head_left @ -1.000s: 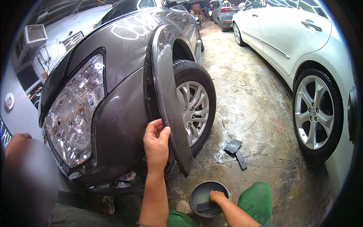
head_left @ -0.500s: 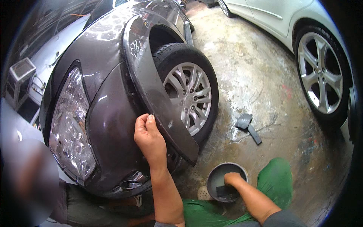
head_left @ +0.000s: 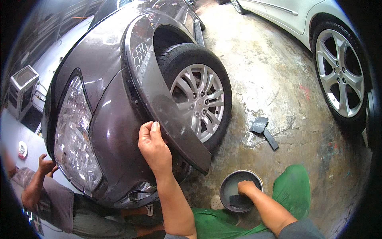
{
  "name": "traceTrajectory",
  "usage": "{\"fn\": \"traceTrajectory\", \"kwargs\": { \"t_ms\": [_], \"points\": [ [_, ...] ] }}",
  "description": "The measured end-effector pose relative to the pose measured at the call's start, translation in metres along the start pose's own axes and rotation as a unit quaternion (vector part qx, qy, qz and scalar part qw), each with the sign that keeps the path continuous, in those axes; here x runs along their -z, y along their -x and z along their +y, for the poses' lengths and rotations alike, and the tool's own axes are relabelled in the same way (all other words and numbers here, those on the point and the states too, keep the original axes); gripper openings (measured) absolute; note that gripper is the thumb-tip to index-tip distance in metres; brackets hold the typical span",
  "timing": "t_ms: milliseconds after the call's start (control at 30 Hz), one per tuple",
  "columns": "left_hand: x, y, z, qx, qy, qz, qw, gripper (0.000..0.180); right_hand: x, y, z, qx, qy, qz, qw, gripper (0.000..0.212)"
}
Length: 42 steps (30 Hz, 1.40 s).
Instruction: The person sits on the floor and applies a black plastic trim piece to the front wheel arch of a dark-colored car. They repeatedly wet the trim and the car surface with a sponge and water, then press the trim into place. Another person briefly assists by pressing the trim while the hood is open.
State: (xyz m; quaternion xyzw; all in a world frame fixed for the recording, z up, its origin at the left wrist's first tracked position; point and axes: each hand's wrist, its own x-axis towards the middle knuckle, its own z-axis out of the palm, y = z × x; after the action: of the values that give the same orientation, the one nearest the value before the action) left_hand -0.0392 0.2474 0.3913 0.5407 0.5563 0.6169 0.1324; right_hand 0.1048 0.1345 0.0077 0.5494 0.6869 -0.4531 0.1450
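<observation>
Left hand (head_left: pixel 154 143): grip pinches smooth, curved grey trim (head_left: pixel 175 129); right hand (head_left: pixel 247 187): inside round bucket (head_left: pixel 239 174) at flat dark block (head_left: pixel 237 200), cannot tell whether grip holds it

1. Right hand (head_left: pixel 247 187): its fingers are hidden inside the bucket (head_left: pixel 240 172); whether they grip the dark block (head_left: pixel 239 200) cannot be told.
2. Left hand (head_left: pixel 154 149): some fingers curl out of sight; whether the tips touch the curved trim (head_left: pixel 169 119) is unclear.
3. The near tire (head_left: pixel 207 55) is partly hidden behind that trim.
4. The pale shoe (head_left: pixel 216 202) is partly covered by the bucket, and the green trousers (head_left: pixel 292 187) run off the lower edge.
5. On the far right, the white car (head_left: pixel 292 26) is cut off above and by the dark rim.
6. At left, a co-worker (head_left: pixel 51 203) has a blurred head.
</observation>
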Motion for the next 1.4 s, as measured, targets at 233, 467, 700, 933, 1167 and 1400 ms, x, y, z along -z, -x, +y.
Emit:
{"fn": "traceTrajectory", "kwargs": {
  "t_ms": [233,467,700,933,1167,1400],
  "points": [
    [0.001,0.002,0.001,0.024,0.02,-0.009,0.999,0.013,0.005,-0.003,0.001,-0.018,-0.005,0.002,1.0,0.032],
    [0.002,0.003,0.0,0.023,0.026,-0.009,0.999,0.013,-0.001,-0.006,0.003,-0.009,-0.008,0.009,1.0,0.032],
    [0.001,0.004,0.001,0.03,0.043,-0.004,0.999,0.011,0.003,0.0,0.0,-0.024,-0.009,0.001,1.0,0.032],
    [0.003,0.002,-0.007,-0.012,0.025,-0.009,1.0,0.012,0.002,0.0,0.0,-0.022,-0.009,0.008,1.0,0.031],
    [0.006,0.005,-0.003,-0.005,-0.004,0.0,1.0,0.014,0.011,0.01,-0.004,-0.003,0.008,0.005,1.0,0.032],
    [0.007,0.017,0.023,-0.196,-0.234,-0.02,0.952,0.052,0.107,0.052,-0.027,0.11,0.019,0.114,0.987,0.028]
  ]
}}
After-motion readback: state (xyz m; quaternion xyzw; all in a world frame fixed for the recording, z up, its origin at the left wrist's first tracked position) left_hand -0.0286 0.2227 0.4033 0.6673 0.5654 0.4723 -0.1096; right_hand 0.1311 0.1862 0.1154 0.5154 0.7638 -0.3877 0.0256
